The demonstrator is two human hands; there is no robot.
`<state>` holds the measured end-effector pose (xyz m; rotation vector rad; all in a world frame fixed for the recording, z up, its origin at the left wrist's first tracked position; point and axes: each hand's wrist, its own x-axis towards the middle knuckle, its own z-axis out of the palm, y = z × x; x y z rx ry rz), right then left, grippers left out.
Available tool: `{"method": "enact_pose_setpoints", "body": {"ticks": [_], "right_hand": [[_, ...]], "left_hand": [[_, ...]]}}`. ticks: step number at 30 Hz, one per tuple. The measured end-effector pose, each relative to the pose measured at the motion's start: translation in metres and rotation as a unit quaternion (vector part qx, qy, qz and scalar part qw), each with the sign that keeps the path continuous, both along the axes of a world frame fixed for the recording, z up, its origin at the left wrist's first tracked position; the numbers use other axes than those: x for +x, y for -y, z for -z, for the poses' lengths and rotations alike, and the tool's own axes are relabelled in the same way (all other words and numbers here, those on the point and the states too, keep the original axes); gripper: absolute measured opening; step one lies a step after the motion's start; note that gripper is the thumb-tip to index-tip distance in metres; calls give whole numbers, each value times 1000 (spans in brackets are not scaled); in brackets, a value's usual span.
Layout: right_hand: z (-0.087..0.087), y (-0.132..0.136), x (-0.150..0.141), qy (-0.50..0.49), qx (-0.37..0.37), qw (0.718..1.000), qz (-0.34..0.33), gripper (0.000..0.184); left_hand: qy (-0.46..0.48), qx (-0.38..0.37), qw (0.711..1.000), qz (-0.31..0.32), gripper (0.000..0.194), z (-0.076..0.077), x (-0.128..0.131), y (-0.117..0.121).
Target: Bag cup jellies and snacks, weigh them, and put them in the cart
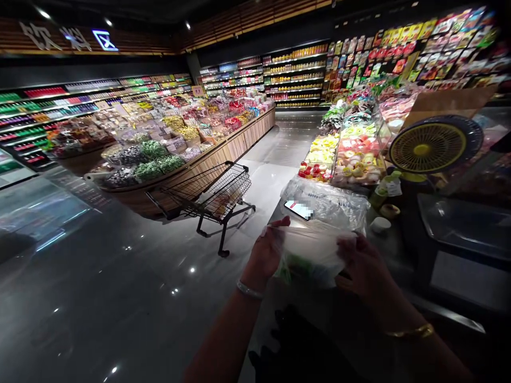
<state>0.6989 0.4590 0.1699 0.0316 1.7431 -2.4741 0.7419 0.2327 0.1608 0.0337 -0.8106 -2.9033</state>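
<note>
Between my hands a thin, see-through plastic bag (311,250) is stretched sideways, with something green showing dimly in its lower part. My left hand (268,250) grips the bag's left edge, fingers closed around the film. At the opposite edge, my right hand (361,266) pinches the plastic; its fingers are in shadow. Just beyond the bag lies a phone (298,209) with a lit screen, resting on crumpled clear plastic sheeting (339,205) at the counter's near end.
A black shopping cart (215,197) with goods in it stands to the left. A round fan (435,143), a green bottle (385,189) and a white cup (380,225) are at right. Wood-sided produce displays (239,143) flank a shiny floor (139,287).
</note>
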Motion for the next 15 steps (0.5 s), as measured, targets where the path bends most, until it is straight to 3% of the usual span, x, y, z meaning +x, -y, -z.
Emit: {"method": "enact_pose_setpoints", "body": {"ticks": [3, 6, 9, 12, 15], "right_hand": [[3, 11, -27, -47, 39, 998, -1, 40], [7, 21, -54, -73, 76, 994, 0, 38], [11, 31, -77, -101, 140, 985, -20, 34], [17, 40, -98, -121, 203, 970, -64, 31], [30, 49, -122, -112, 246, 961, -54, 28]], "left_hand": [[7, 46, 999, 11, 16, 0, -32, 13], [37, 40, 998, 15, 20, -1, -65, 26], [63, -97, 993, 28, 34, -2, -102, 34], [79, -260, 961, 57, 42, 1, -138, 35], [84, -330, 935, 98, 39, 7, -168, 36]]}}
